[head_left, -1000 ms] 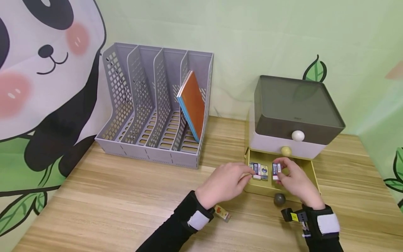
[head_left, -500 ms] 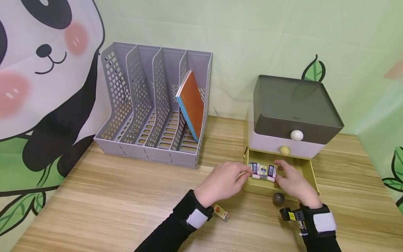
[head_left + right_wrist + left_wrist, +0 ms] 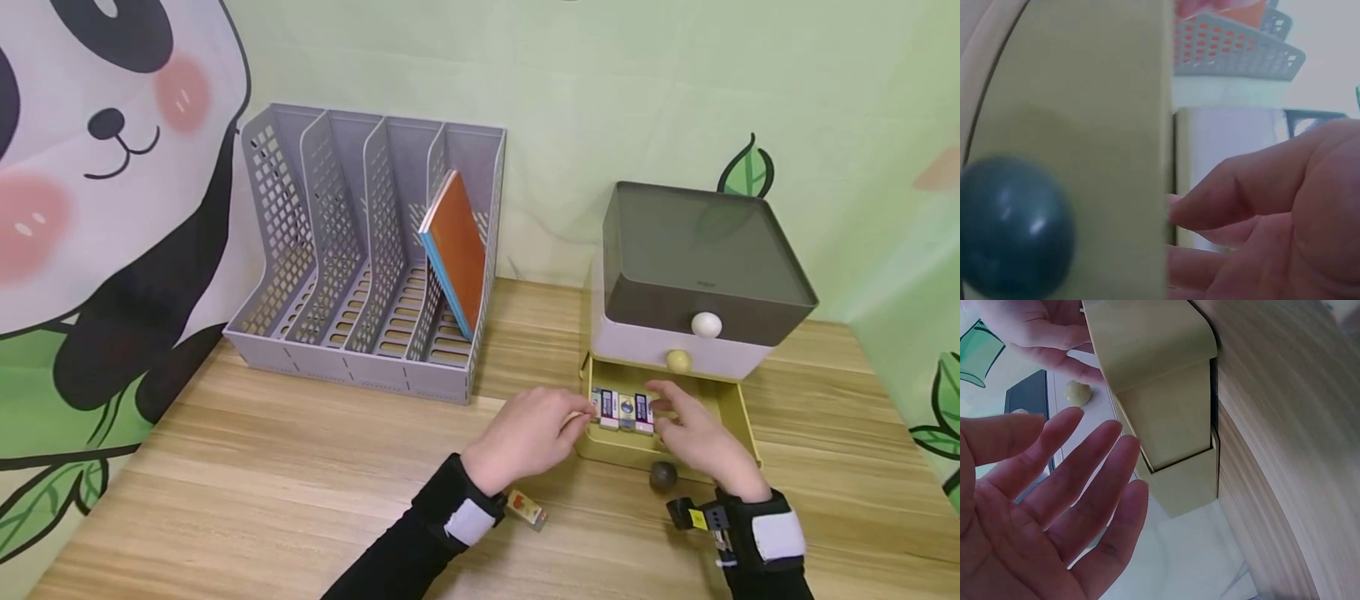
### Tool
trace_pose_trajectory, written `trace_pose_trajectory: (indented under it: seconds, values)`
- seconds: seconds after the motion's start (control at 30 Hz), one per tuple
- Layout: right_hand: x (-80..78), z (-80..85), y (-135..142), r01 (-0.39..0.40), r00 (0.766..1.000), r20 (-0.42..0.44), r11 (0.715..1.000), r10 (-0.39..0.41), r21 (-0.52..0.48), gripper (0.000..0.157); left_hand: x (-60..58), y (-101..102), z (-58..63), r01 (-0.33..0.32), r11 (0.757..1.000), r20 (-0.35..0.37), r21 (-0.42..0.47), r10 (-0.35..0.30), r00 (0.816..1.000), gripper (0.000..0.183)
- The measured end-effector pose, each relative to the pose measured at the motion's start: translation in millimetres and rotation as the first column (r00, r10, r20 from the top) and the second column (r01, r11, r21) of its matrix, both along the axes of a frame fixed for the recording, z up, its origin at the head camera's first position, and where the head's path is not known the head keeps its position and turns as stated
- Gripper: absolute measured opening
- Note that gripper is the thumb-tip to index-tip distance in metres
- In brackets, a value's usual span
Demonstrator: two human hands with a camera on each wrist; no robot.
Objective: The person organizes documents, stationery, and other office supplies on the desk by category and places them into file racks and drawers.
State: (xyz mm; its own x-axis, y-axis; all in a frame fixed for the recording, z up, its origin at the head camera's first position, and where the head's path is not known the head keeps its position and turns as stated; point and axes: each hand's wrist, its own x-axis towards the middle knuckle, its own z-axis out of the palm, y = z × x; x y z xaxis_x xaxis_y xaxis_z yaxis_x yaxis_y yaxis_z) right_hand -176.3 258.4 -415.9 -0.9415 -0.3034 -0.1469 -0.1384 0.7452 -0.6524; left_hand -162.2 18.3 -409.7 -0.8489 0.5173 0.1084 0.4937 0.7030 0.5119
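Observation:
Several small erasers in printed sleeves (image 3: 609,408) lie side by side at the left of the pulled-out yellow drawer (image 3: 618,450). My left hand (image 3: 528,437) hovers at the drawer's left front corner. In the left wrist view its fingers (image 3: 1094,494) are relaxed and spread, with nothing held. My right hand (image 3: 697,429) reaches over the drawer front, thumb and forefinger apart beside the rightmost eraser (image 3: 643,413). From the right wrist, the drawer front hides those fingertips. Another eraser, with a yellow and red sleeve (image 3: 527,509), rests on the table near my left wrist.
Above the drawer are a white drawer (image 3: 637,340) with a yellow knob and a dark grey top box (image 3: 712,242) with a white knob. A dark round knob (image 3: 663,476) juts from the open drawer. A grey file rack (image 3: 360,367) holds orange and blue booklets (image 3: 459,258).
My right hand has moved an eraser left, setting it against the row in the drawer, and its fingers have loosened from it. My left hand has barely moved.

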Motion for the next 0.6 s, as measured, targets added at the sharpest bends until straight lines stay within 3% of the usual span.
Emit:
trace_pose_trajectory:
  seconds: [0.2, 0.4, 0.6]
  values:
    - [9.7, 12.4, -12, -0.033, 0.994, -0.104, 0.999, 0.029, -0.04, 0.046, -2.2, -8, 1.0, 0.041, 0.999, 0.024, -0.013, -0.041, 0.999, 0.022]
    - [18.5, 23.5, -28, -0.097, 0.972, -0.223, 0.989, 0.069, -0.115, 0.035, -2.9, -20, 5.1, 0.099, 0.995, 0.054, 0.02, -0.1, 0.993, 0.017]
    - [21.3, 24.4, -37, -0.185, 0.955, -0.254, 0.977, 0.155, -0.101, 0.029, -2.6, -33, 9.2, 0.106, 0.994, 0.094, -0.01, -0.105, 0.99, 0.022]
